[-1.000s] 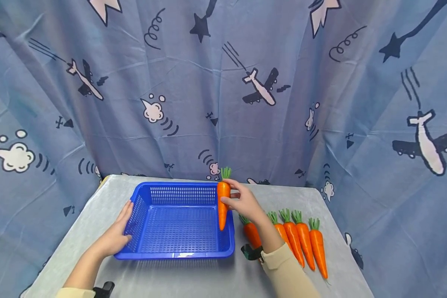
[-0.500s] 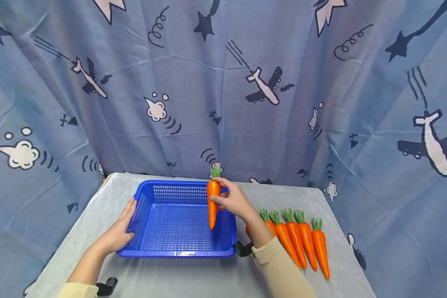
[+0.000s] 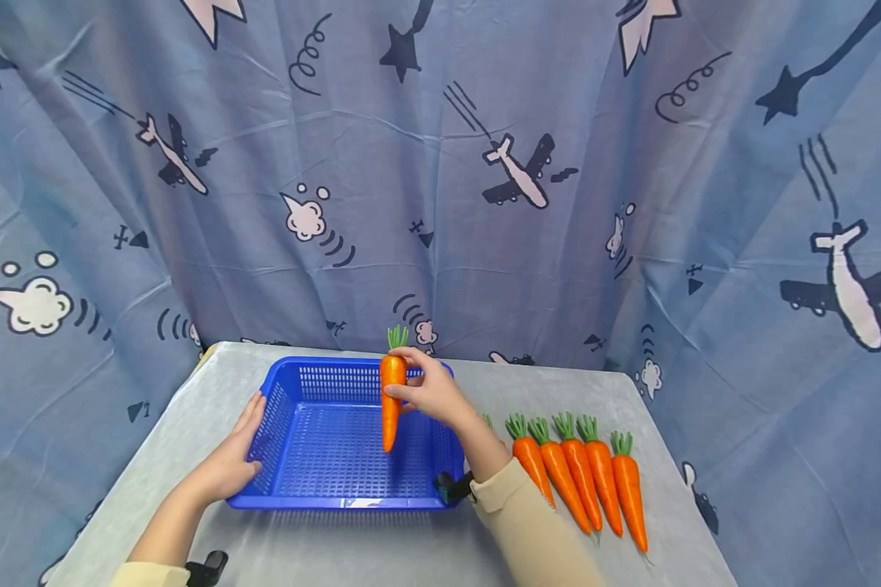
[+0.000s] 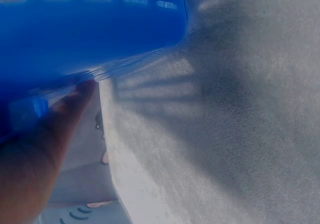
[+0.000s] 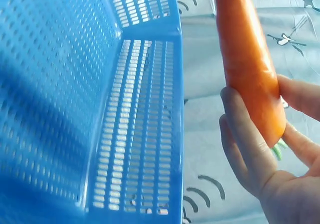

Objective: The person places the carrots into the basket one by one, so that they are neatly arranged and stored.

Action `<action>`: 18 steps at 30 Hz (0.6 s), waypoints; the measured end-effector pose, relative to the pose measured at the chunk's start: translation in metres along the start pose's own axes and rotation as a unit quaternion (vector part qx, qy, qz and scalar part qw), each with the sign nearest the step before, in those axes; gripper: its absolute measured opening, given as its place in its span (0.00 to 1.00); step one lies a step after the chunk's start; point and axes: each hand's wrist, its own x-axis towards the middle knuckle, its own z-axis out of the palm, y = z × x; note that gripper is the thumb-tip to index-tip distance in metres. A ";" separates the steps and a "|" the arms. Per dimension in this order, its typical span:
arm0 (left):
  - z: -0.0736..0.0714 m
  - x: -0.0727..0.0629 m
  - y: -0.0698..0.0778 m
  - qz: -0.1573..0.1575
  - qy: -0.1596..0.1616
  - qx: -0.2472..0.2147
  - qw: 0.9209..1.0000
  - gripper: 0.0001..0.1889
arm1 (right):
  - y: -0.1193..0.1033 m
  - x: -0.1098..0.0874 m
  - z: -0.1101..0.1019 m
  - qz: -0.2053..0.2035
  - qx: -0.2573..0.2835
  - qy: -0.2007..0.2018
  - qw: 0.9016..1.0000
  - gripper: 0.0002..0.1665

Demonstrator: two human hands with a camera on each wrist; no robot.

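Note:
An orange carrot [image 3: 391, 395] with a green leafy top hangs tip down over the blue plastic basket [image 3: 338, 503]. My right hand [image 3: 433, 390] pinches its thick upper end between thumb and fingers. In the right wrist view the carrot [image 5: 250, 63] stays above the basket's rim, and the perforated wall [image 5: 137, 129] stands beside it. My left hand [image 3: 223, 461] lies against the basket's left side, fingers straight along the outer wall and thumb near the front corner. A digit [image 4: 60, 124] touches the basket's edge [image 4: 100, 38] in the left wrist view.
Several more carrots [image 3: 576, 473] lie in a row on the grey-white table [image 3: 323, 558], right of the basket, tops pointing away. Part of the row is hidden behind the right forearm. A blue patterned curtain [image 3: 440, 179] surrounds the table's back and sides.
My right hand has carried the carrot leftward, from the basket's right wall to over its inside. The left hand keeps its place on the basket.

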 end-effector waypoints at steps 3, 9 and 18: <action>0.000 -0.001 -0.001 -0.004 -0.004 0.000 1.000 0.54 | 0.001 0.005 0.009 0.006 0.020 -0.009 1.000 0.34; 0.000 -0.002 -0.001 -0.009 -0.002 -0.006 1.000 0.55 | -0.004 0.016 0.024 0.009 0.024 -0.022 0.999 0.33; 0.001 -0.001 0.002 -0.013 -0.004 0.005 1.000 0.54 | -0.007 0.031 0.041 0.017 0.030 -0.027 0.999 0.35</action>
